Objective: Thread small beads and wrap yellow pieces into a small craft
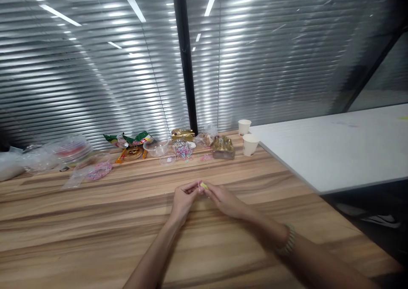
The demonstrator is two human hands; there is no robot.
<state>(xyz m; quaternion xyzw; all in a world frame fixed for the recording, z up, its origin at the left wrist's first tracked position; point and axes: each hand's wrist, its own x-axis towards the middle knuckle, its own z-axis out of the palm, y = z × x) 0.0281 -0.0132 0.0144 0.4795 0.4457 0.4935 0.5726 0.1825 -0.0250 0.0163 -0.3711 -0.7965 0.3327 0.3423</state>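
Above the middle of the wooden table (127, 221), my two hands meet at the fingertips. My left hand (184, 199) is closed in a pinch on a thin pink band (199, 186). My right hand (225, 199) pinches a small yellow piece (204, 186), right beside the pink band. The fingers hide part of both small things, and their exact shape is too small to tell. A beaded bracelet (288, 240) is on my right wrist.
Along the back stand two paper cups (250, 145), a gold packet (223, 148), a clear bowl (156, 148), a bag of colourful bands (182, 148), green snack packets (129, 140) and stacked plastic lids (72, 149). A white table (334, 146) adjoins at the right.
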